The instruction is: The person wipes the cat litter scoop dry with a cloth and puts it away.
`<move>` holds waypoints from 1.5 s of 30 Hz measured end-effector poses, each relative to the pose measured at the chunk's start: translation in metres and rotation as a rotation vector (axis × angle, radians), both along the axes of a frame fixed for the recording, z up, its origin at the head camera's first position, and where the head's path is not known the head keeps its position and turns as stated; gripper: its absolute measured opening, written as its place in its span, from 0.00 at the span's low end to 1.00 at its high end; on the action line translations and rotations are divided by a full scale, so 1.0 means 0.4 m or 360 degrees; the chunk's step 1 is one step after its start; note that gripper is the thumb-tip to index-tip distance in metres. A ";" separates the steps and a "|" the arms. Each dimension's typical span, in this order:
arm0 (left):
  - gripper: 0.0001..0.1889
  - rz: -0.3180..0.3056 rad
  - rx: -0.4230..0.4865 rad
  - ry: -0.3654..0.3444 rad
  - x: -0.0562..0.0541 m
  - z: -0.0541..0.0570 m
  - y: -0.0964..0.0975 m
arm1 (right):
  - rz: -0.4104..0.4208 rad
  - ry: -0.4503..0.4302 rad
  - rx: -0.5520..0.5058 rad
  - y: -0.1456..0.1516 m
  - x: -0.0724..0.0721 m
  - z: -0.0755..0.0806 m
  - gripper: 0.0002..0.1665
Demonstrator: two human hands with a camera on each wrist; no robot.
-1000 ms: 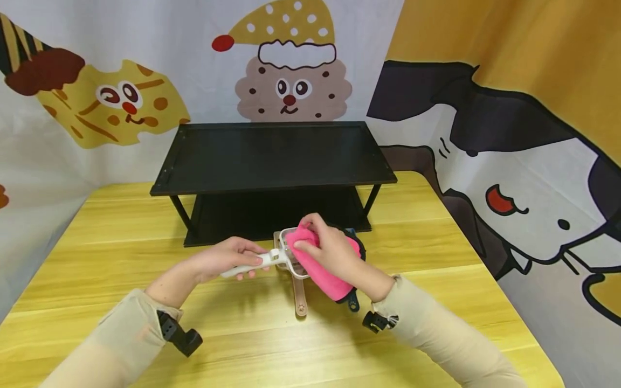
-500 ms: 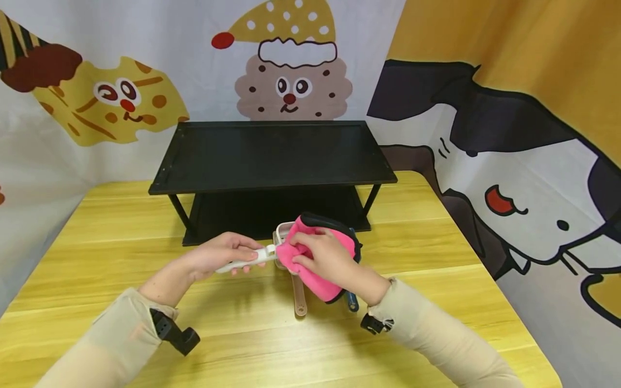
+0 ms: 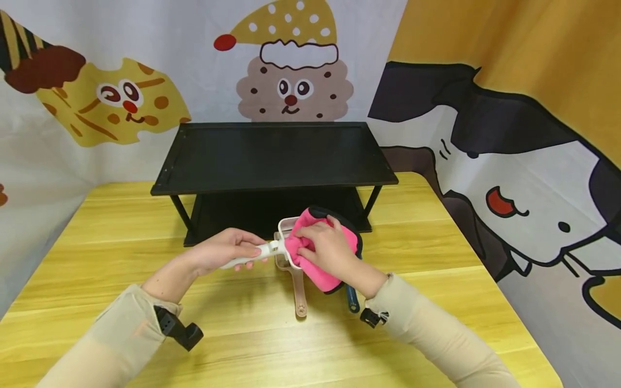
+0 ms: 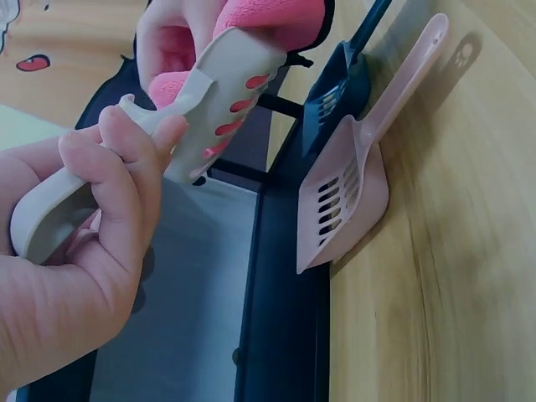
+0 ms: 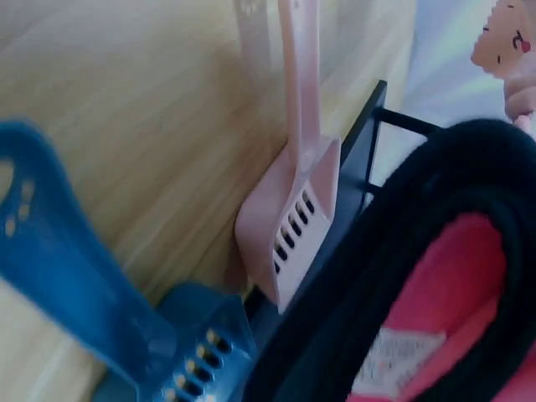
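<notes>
My left hand (image 3: 225, 250) grips the handle of a white litter scoop (image 4: 222, 92), raised above the table. My right hand (image 3: 330, 250) holds a pink cloth (image 3: 320, 277) with black edging, its fingers bunching it against the inside of the scoop's pan. Pink shows through the pan's slots in the left wrist view. Below lie a pale pink litter scoop (image 4: 347, 201) and a blue litter scoop (image 5: 75, 268). In the head view, the cloth and right hand hide most of the blue one. Right-hand fingertips are partly buried in cloth.
A black two-tier rack (image 3: 274, 156) stands just behind the scoops at the back of the wooden table (image 3: 233, 334). Cartoon-printed curtains (image 3: 194, 64) hang behind the table and along its right side.
The right hand and cloth shifted toward the handle end of the white scoop, then slightly away from me. The white scoop rose a little in the head view. The left hand keeps its grip.
</notes>
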State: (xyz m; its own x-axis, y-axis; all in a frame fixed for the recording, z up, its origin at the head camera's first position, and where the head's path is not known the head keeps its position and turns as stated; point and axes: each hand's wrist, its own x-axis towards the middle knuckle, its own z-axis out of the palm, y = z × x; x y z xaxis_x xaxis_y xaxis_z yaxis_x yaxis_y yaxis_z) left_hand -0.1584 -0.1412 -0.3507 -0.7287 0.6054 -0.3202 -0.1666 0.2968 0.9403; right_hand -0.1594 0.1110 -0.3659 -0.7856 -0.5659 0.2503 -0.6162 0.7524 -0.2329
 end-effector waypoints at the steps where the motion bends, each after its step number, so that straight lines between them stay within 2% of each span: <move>1: 0.23 0.0000 -0.0005 -0.0005 0.001 0.001 -0.001 | 0.0059 -0.0007 0.0018 0.007 -0.003 0.001 0.16; 6: 0.22 -0.0037 -0.0002 -0.0025 0.002 -0.002 -0.004 | 0.0372 0.0061 0.0147 0.037 -0.018 0.005 0.23; 9: 0.21 -0.0063 0.0000 -0.0003 0.002 -0.001 -0.001 | 0.0432 0.0169 0.0188 0.037 -0.024 0.007 0.22; 13: 0.21 -0.0052 -0.0007 0.0037 0.002 0.004 0.000 | 0.0378 0.0302 0.0196 0.039 -0.029 0.009 0.16; 17: 0.22 -0.0032 0.0011 0.0047 0.003 0.009 -0.010 | 0.0257 0.0388 0.0163 0.062 -0.037 0.014 0.12; 23: 0.24 -0.0041 0.0024 0.0039 0.004 0.018 -0.020 | 0.0118 0.0438 0.0056 0.098 -0.043 0.022 0.13; 30: 0.25 -0.0017 0.0050 0.0011 0.001 0.006 -0.063 | -0.0080 0.0305 -0.0336 0.127 -0.065 0.059 0.18; 33: 0.25 -0.0054 0.0053 -0.0015 -0.001 -0.001 -0.071 | -0.0108 0.0269 -0.0395 0.120 -0.067 0.084 0.18; 36: 0.23 -0.0101 0.0024 -0.0035 -0.002 -0.003 -0.062 | -0.0064 0.0254 -0.0425 0.091 -0.058 0.106 0.16; 40: 0.21 -0.0139 -0.0015 -0.0021 0.000 0.005 -0.037 | 0.0081 0.0126 -0.0324 0.033 -0.043 0.107 0.13; 45: 0.20 -0.0155 -0.0036 0.0023 0.007 0.025 -0.018 | 0.0129 -0.0079 -0.0059 -0.007 -0.035 0.076 0.23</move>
State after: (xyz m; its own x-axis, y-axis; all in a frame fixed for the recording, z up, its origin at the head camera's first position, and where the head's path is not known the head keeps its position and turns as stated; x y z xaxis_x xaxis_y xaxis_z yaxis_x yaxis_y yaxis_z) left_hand -0.1554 -0.1484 -0.3408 -0.6714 0.6664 -0.3243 -0.1224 0.3319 0.9353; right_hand -0.1733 0.1083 -0.3356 -0.7495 -0.6191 0.2345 -0.6618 0.6907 -0.2915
